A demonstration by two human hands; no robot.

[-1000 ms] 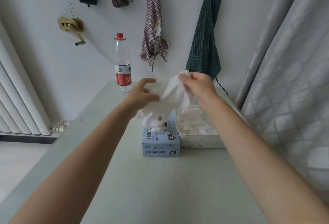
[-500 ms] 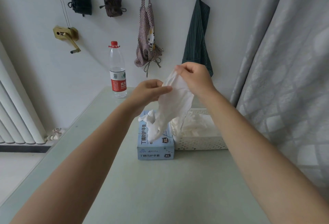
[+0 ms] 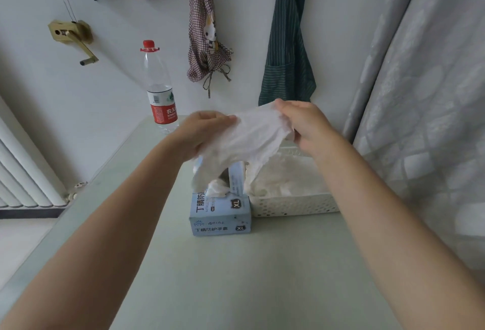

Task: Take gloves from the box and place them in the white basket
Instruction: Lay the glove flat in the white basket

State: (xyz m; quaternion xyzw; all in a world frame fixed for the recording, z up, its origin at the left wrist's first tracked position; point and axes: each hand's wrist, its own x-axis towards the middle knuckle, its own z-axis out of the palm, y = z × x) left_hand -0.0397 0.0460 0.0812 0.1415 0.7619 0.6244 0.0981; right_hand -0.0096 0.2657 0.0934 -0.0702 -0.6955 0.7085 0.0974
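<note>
A white glove (image 3: 245, 143) hangs stretched between both hands above the box and basket. My left hand (image 3: 202, 133) grips its left side and my right hand (image 3: 304, 122) pinches its cuff end on the right. Below stands the light blue glove box (image 3: 223, 214), marked XL, with another white glove (image 3: 216, 188) poking out of its top slot. The white perforated basket (image 3: 294, 205) sits right beside the box and holds several white gloves (image 3: 286, 180).
A clear water bottle (image 3: 158, 88) with a red cap and label stands at the table's far left. Aprons (image 3: 287, 41) and bags hang on the wall behind. A grey curtain (image 3: 425, 93) runs along the right edge of the pale green table (image 3: 236, 277). A radiator is at left.
The glove has been lifted clear of the box and spread out sideways. My left hand, which was reaching for it, now grips it; my right hand has moved right, over the basket.
</note>
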